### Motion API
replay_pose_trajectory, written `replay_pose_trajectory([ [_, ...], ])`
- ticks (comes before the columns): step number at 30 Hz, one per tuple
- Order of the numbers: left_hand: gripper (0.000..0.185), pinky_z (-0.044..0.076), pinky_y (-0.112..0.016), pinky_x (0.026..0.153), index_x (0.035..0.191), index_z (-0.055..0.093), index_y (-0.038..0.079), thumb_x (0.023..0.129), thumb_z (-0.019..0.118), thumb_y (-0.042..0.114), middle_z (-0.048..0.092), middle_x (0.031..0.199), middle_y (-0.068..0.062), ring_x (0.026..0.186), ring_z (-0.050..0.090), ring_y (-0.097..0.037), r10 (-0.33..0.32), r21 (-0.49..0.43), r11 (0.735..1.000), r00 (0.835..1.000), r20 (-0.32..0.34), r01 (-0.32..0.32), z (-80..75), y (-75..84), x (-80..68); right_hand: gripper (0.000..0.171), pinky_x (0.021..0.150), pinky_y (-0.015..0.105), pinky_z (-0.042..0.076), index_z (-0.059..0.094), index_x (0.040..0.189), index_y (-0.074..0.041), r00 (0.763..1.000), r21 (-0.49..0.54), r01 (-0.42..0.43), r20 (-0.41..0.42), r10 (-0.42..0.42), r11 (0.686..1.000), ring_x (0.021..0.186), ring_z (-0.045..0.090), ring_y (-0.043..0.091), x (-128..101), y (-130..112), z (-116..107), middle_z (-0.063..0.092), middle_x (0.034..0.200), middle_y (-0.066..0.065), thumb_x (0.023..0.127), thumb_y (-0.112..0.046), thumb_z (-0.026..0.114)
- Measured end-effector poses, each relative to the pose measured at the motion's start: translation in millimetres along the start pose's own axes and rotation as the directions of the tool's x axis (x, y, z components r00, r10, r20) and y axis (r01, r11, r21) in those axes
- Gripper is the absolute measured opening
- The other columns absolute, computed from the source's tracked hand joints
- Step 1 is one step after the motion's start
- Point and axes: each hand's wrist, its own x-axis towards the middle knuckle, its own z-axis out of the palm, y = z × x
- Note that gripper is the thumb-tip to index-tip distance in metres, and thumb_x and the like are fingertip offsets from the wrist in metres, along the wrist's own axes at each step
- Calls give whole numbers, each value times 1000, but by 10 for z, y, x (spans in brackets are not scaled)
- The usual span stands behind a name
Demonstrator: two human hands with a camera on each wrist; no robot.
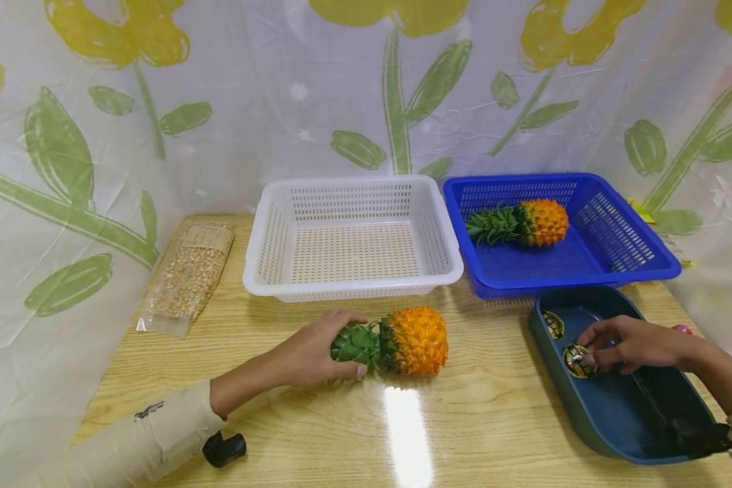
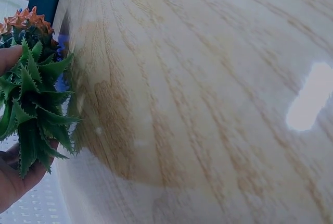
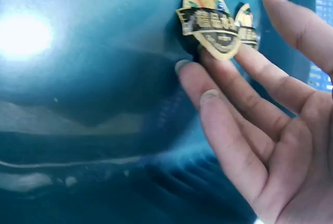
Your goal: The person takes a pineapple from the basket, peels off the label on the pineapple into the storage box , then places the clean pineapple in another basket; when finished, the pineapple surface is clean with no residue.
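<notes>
My left hand point(image 1: 323, 349) grips the green leafy crown of an orange pineapple point(image 1: 416, 341), which lies sideways on the wooden table. In the left wrist view the spiky crown point(image 2: 39, 104) sits between thumb and fingers. Over on the right, my right hand point(image 1: 646, 344) reaches inside a dark teal tub point(image 1: 653, 407). Its fingertips are at the lower edge of a round black-and-gold label point(image 3: 213, 23) by the tub's inner wall, the thumb standing apart. A second such label point(image 1: 553, 325) is just beyond it.
A white basket point(image 1: 354, 288) stands behind the pineapple. Beside it a blue basket point(image 1: 576, 279) contains another pineapple point(image 1: 543, 222), close behind the tub. A clear bag of grains point(image 1: 190, 271) lies at the left. Flower-printed curtain point(image 1: 232, 122) lines the table's back and sides.
</notes>
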Motion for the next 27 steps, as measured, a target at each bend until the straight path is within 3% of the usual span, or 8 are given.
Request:
replay_pose_trajectory([
  [5, 76, 54, -31, 73, 148, 46, 20, 84, 79, 47, 49, 136, -8, 98, 59, -18, 2, -11, 1000, 1000, 0, -2, -3, 2, 9, 46, 73, 41, 57, 52, 134, 8, 999, -39, -38, -12, 37, 999, 93, 64, 9, -63, -49, -47, 63, 123, 20, 99, -20, 63],
  [11, 76, 54, -29, 72, 147, 46, 19, 84, 78, 48, 49, 136, -8, 97, 58, -17, 10, -14, 1000, 1000, -3, -10, -2, -5, 16, 49, 72, 39, 58, 50, 134, 8, 998, -69, -34, -61, 30, 997, 95, 64, 7, -99, -72, -110, 64, 124, 20, 98, -22, 65],
  [19, 76, 54, -29, 71, 147, 46, 19, 84, 79, 47, 49, 135, -8, 96, 57, -17, 6, -35, 999, 1000, 2, -6, 0, -2, 12, 49, 74, 30, 58, 47, 139, 7, 990, -150, 90, -99, -105, 985, 98, 67, 4, -117, -225, -119, 61, 128, 25, 101, -20, 62],
  [24, 77, 53, -30, 72, 148, 45, 19, 85, 78, 49, 49, 135, -7, 97, 56, -17, 11, -32, 999, 1000, 3, -11, 6, -19, 11, 47, 77, 26, 56, 51, 139, 0, 974, -189, 148, -144, -176, 971, 102, 66, 2, -115, -411, -52, 61, 129, 23, 100, -23, 63],
  [27, 78, 53, -30, 72, 148, 45, 19, 85, 77, 51, 50, 134, -6, 98, 56, -17, 12, -30, 999, 1000, 5, -12, 10, -33, 8, 42, 77, 27, 56, 53, 137, -3, 952, -201, 224, -162, -258, 954, 105, 65, 2, -91, -530, 20, 63, 127, 20, 100, -21, 64],
])
